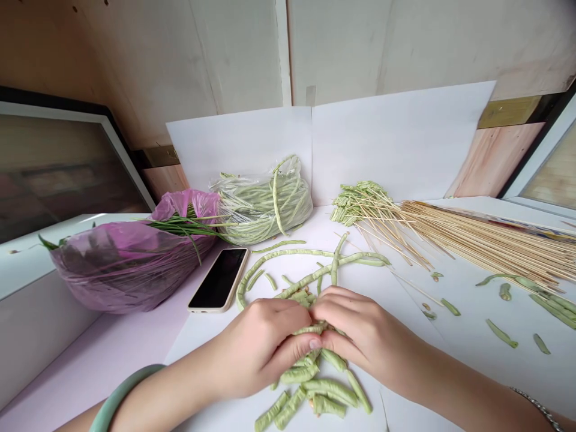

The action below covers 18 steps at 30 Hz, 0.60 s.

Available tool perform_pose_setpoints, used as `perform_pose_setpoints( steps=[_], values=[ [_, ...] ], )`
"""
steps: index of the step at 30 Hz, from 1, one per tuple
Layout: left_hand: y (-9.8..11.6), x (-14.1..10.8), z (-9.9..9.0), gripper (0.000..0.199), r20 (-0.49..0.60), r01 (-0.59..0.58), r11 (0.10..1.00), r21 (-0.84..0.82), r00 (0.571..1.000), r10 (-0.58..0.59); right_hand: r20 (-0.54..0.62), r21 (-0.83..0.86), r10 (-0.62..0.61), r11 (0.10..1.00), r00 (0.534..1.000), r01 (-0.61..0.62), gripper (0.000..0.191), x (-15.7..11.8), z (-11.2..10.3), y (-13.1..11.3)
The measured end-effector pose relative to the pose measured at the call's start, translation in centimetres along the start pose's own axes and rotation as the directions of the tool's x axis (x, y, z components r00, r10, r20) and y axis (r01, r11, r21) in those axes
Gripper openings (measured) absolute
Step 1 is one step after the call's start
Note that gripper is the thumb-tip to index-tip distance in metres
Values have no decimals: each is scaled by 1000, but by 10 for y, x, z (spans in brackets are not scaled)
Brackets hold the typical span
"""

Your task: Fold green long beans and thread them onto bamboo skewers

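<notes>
My left hand (274, 342) and my right hand (355, 324) meet at the lower middle, fingers bent round a piece of green bean (311, 329) between them. Short bean pieces (330, 390) lie in a loose pile under and in front of the hands. Behind the fingers, a long bean (292, 254) curves over the white paper, and another bean (335, 264) crosses it. Part of the held bean is hidden by the fingers.
A phone (219, 279) lies left of the beans, beside a purple bag (130, 264) of greens. Further back stand a clear bag of long beans (265, 204) and skewered beans (360, 201). Wooden skewers (486, 240) and bean scraps (501, 333) lie at the right.
</notes>
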<state>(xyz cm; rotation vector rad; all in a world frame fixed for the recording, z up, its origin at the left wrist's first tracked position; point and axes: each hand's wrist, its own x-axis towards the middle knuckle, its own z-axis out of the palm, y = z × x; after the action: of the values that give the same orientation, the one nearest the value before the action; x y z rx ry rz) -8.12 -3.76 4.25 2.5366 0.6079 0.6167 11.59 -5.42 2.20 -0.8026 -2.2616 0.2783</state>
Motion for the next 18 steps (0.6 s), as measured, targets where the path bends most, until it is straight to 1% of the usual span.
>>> perform_pose_setpoints(
  steps=[2,3,7,9,10,12,14,15,16,18],
  values=[
    [0,0,0,25,-14,25,1000,7,1000,-25,46,-36,-44,998,998,45,28,2,-3,0],
    [0,0,0,25,-14,33,999,18,999,-33,52,-53,-57,997,997,60,31,3,-4,-1],
    [0,0,1,26,-7,20,996,85,1000,-20,39,-120,-79,989,996,83,32,3,-4,-4],
    [2,1,-1,26,18,-5,998,57,1000,4,33,-157,-96,982,995,100,33,2,-3,-5],
    [2,1,-3,25,57,-20,1000,7,998,19,27,-178,-125,976,992,128,35,1,-2,-6],
    [4,2,-6,23,192,-37,989,-145,979,65,26,-223,-221,949,975,222,38,-2,1,-9],
    [5,2,-9,24,332,-27,960,-280,935,123,26,-272,-335,904,942,329,42,-7,8,-12],
    [5,2,-9,26,384,-24,947,-322,910,154,22,-299,-369,885,929,358,43,-11,12,-14],
    [5,1,-9,29,417,-30,938,-345,891,182,11,-320,-374,877,927,358,43,-15,16,-17],
    [5,-1,-5,30,438,-59,931,-360,870,225,11,-313,-349,889,937,334,43,-21,23,-20]
  ],
)
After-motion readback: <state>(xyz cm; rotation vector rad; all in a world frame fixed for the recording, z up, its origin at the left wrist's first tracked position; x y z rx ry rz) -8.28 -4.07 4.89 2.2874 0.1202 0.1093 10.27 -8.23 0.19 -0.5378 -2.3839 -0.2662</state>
